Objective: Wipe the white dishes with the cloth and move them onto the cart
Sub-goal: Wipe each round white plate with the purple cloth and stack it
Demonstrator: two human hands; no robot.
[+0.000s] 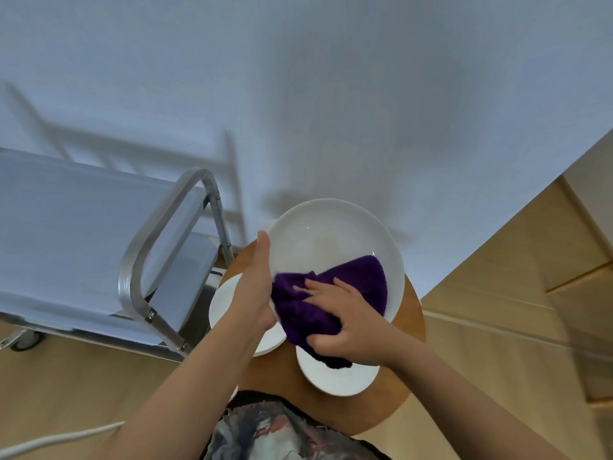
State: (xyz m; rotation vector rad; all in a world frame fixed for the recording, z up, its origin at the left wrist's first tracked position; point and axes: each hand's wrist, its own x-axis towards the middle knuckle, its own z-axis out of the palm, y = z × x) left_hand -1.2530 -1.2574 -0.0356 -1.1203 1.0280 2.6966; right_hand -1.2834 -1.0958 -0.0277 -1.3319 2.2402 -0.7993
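At frame centre a tilted plate (pixel 331 240) is gripped at its left rim by the left hand (pixel 255 287), while a purple cloth (pixel 331 293), clutched by the right hand (pixel 345 323), is pressed on it, hiding its lower part.

The large white dish (pixel 331 237) looked like glazed ceramic, smooth and glossy, with small bright glints on its inner surface. Two more white plates, one at the left (pixel 225 303) and one nearer the person (pixel 338 376), had the same smooth glazed look, though duller. The purple cloth (pixel 331 293) was thick, fuzzy and matt, like terry or microfibre. The round desk (pixel 408 327) showed smooth brown wood with a soft sheen. The cart's frame (pixel 139 260) was brushed, silvery metal; its shelves (pixel 66 227) were pale and matt. The floor (pixel 497 260) looked like light wood.
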